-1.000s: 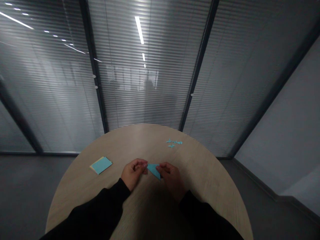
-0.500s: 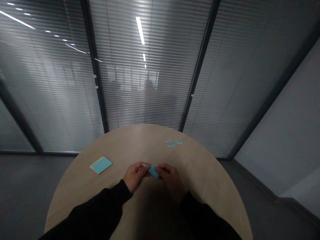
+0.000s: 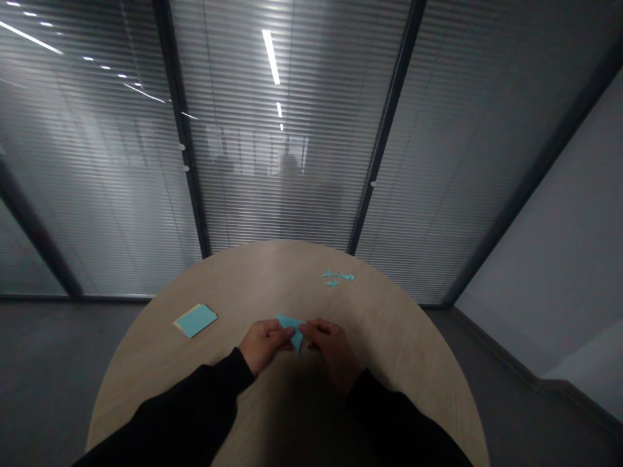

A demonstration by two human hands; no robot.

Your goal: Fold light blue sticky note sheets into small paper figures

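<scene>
A folded piece of light-blue paper (image 3: 291,329), roughly triangular, is pinched between my two hands near the middle of the round wooden table (image 3: 253,279). My left hand (image 3: 265,344) holds its left side, and the fingertips of my right hand (image 3: 331,350) press on its right corner. Both black sleeves reach in from the bottom of the view. A small stack of blue and yellow paper sheets (image 3: 195,320) lies to the left of my left hand. Several small blue paper scraps (image 3: 337,277) lie farther away, beyond my hands.
The table's curved edge surrounds the work area, with dark grey floor beyond it. Behind the far edge stands a glass partition (image 3: 277,194) with slatted blinds and dark frames. A pale wall rises at the right.
The blue paper has shifted slightly left and turned, with one point now facing down. My hands have come closer together around it. The stack and scraps have not moved.
</scene>
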